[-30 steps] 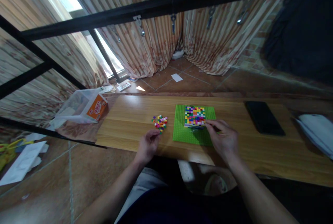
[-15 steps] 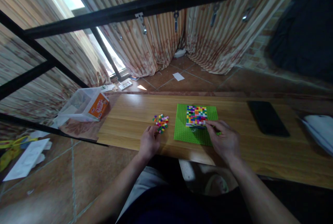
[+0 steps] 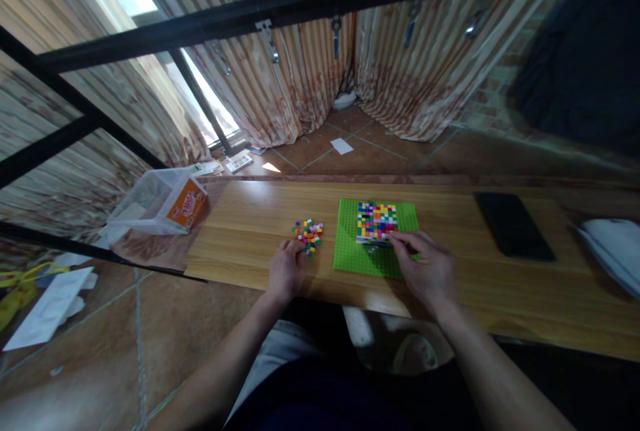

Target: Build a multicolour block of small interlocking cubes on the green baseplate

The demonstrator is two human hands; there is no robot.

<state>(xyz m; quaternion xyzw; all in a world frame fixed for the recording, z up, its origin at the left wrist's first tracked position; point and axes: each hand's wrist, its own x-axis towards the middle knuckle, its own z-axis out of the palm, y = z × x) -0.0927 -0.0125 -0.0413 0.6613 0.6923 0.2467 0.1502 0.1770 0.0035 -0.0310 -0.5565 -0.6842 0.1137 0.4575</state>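
A block of small multicoloured building bricks (image 3: 377, 219) stands on a green baseplate (image 3: 345, 237). At its near right corner is my right hand (image 3: 425, 264), thumb and fingertips pinched together; whatever lies between them is too small to make out. My left hand (image 3: 287, 267) rests on the wood at the near edge of a loose heap of tiny coloured bricks (image 3: 311, 234). Its fingers are curled together against the heap, and their tips are partly hidden, so anything in them cannot be seen.
A dark flat phone-like slab (image 3: 514, 225) lies on the right of the wooden table (image 3: 250, 217). Beyond the left end stands a clear plastic bin (image 3: 145, 201) with an orange label. A black metal bar (image 3: 300, 11) crosses above, with several hooks hanging from it.
My right hand has shifted slightly left along the near edge of the brick block. The left hand stays by the heap, almost unmoved.
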